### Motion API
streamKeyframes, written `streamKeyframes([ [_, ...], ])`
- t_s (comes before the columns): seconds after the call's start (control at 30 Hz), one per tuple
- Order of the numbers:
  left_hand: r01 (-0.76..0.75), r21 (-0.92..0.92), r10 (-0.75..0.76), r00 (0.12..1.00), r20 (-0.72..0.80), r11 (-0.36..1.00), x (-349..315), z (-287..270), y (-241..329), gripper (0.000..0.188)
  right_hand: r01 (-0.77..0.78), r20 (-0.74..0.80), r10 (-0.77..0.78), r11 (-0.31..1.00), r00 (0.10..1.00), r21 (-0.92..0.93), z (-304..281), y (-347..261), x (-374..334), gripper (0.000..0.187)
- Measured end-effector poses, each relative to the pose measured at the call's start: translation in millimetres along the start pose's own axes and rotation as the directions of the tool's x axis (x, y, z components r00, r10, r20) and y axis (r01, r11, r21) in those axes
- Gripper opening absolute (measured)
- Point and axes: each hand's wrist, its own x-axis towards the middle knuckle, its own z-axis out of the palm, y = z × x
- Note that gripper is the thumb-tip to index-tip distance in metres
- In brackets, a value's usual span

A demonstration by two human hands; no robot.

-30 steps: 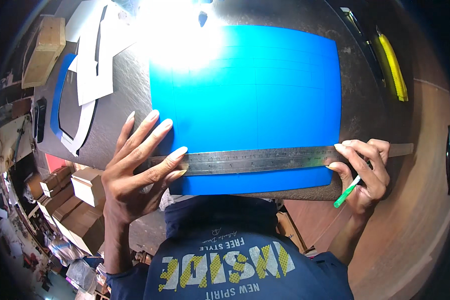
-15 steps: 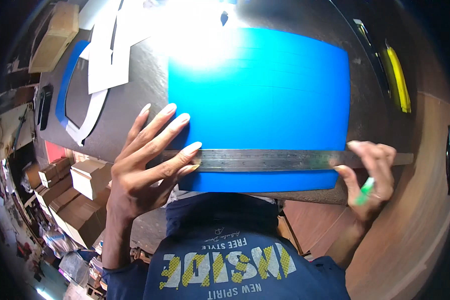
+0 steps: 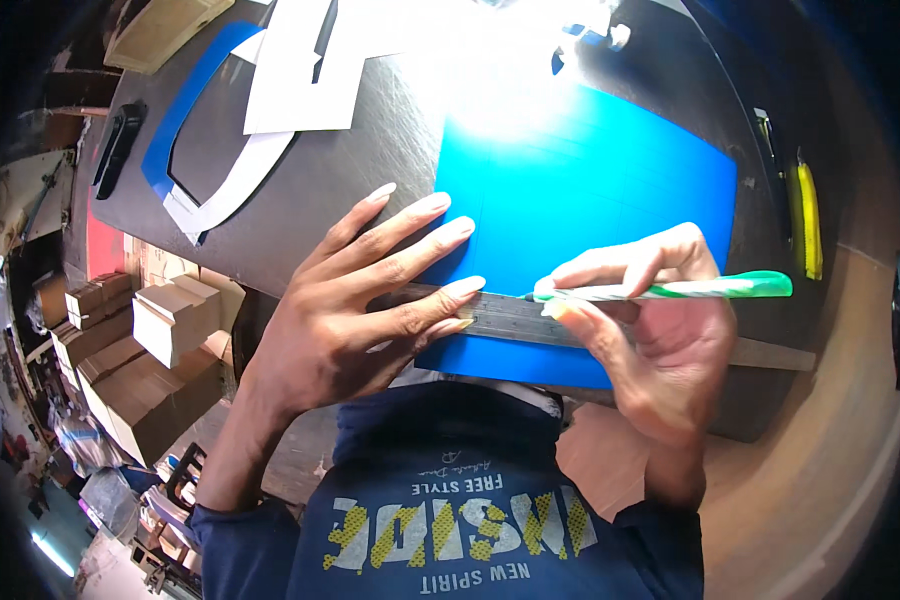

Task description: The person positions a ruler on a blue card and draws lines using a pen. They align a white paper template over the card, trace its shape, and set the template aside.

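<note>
A blue sheet (image 3: 610, 210) with faint lines across it lies on the dark table. Across its near part rests a steel ruler (image 3: 520, 321), whose right end sticks out past the sheet. My left hand (image 3: 345, 315) is open, fingers spread over the sheet's left edge, its thumb and forefinger pressing on the ruler. Pinched in my right hand (image 3: 670, 345) is a green and white pen (image 3: 760, 286), nearly level, with its tip at the ruler's upper edge. Part of the ruler is hidden beneath both hands.
White card pieces (image 3: 305, 95) and a curved blue and white strip (image 3: 160, 150) lie at the far left. By the right edge is a yellow cutter (image 3: 808, 220). Cardboard boxes (image 3: 155, 400) are stacked beyond the table on the left. Lamp glare washes out the sheet's far part.
My right hand has come left from the ruler's right end, and the pen tip now meets the ruler's edge. My left hand stays on the ruler. The view has shifted.
</note>
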Motion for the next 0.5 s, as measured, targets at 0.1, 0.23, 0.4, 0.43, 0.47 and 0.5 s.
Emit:
streamKeyframes([
  [0.1,-0.006,-0.011,0.006,1.000,-0.011,1.000,-1.4,0.4,-0.3,0.034,0.104,0.126,-0.082,0.978,0.989,-0.180,-2.3,7.0,5.5,0.031],
  [0.23,-0.016,-0.024,0.015,0.999,-0.029,1.000,-1.0,1.5,-1.0,0.035,0.214,0.191,-0.162,0.931,0.968,-0.296,-10.4,19.8,6.2,0.024],
  [0.4,-0.023,-0.018,0.023,0.999,-0.025,1.000,-0.8,1.7,-1.6,0.036,0.304,0.170,-0.267,0.916,0.949,-0.261,-13.8,35.2,5.1,0.022],
  [0.43,-0.024,-0.017,0.023,0.999,-0.028,1.000,-1.1,1.6,-1.6,0.036,0.311,0.184,-0.267,0.910,0.946,-0.276,-14.2,35.4,5.7,0.021],
  [0.47,-0.019,-0.017,0.019,0.999,-0.026,1.000,-1.5,1.6,-1.5,0.036,0.312,0.186,-0.268,0.909,0.945,-0.277,-14.5,36.2,6.0,0.021],
  [0.5,-0.015,-0.017,0.015,1.000,-0.025,1.000,-2.0,1.7,-1.3,0.036,0.324,0.192,-0.278,0.903,0.941,-0.281,-14.8,37.3,6.1,0.020],
])
